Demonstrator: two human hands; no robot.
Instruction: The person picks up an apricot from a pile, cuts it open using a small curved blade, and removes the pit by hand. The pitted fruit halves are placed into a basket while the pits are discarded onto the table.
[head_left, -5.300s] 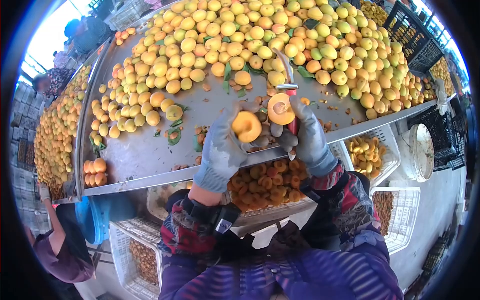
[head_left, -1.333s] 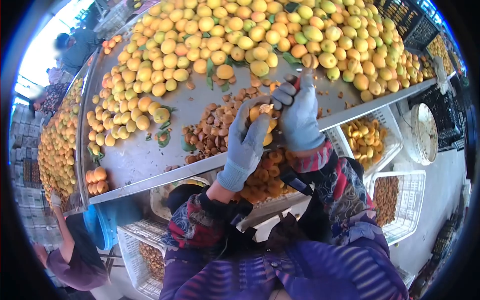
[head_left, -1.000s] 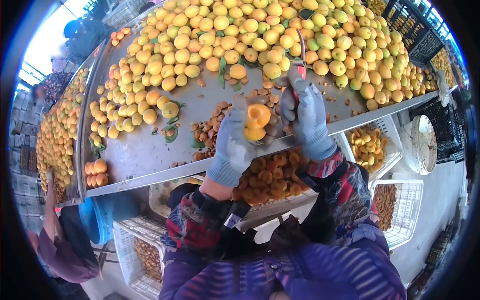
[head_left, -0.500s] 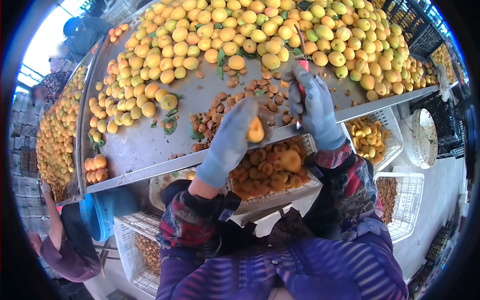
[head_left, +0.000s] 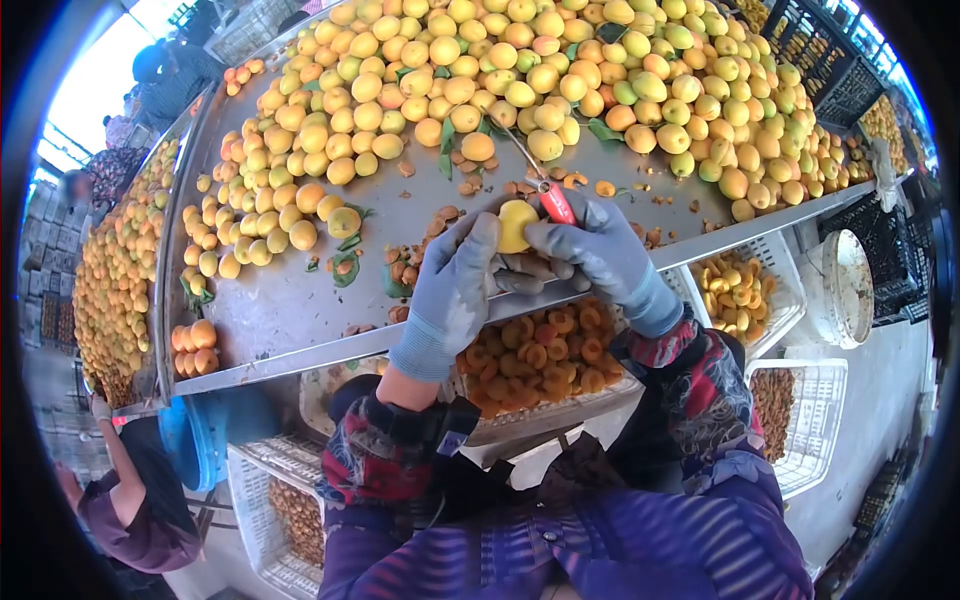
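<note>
Both my hands wear grey-blue gloves and meet above the table's front edge. Between the fingertips of my left hand (head_left: pixel 452 280) is a yellow apricot (head_left: pixel 516 226). My right hand (head_left: pixel 608 250) is closed round a red-handled tool (head_left: pixel 557 203) with a thin metal shaft pointing up and away; its fingers also touch the apricot's right side. The tool's lower end is hidden. Brown apricot pits (head_left: pixel 406 255) lie on the metal behind my hands. Below them, a crate holds pitted apricot halves (head_left: pixel 540 355).
Whole apricots (head_left: pixel 390 90) are heaped across the metal table (head_left: pixel 290 320). White crates of halves (head_left: pixel 738 285) and pits (head_left: pixel 772 410) stand below at right, near a white bucket (head_left: pixel 848 280). At lower left are a blue bucket (head_left: pixel 205 430) and another person (head_left: pixel 140 505).
My hands have come together. An orange piece of apricot seen at my left hand is gone from it, and a whole-looking yellow apricot is there now. The tool's shaft has tilted left.
</note>
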